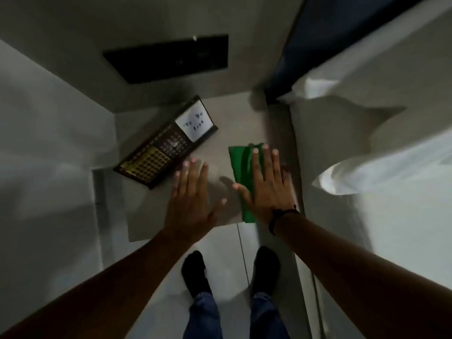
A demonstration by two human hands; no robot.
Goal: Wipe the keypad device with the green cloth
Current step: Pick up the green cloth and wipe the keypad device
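The keypad device (156,152) is a dark slab with rows of yellowish keys and a white note reading "To Do List" at its far end. It lies slanted on a small grey table (227,118). A folded green cloth (241,165) rests to the right of it. My right hand (265,184) lies flat on the cloth, fingers spread, palm down. My left hand (193,196) hovers or rests flat on the table just right of the device's near end, fingers apart, holding nothing.
A black rectangular panel (171,58) sits on the wall behind the table. A bed with white sheets and a pillow (367,143) runs along the right side. My feet in dark socks (195,272) stand on the floor below the table edge.
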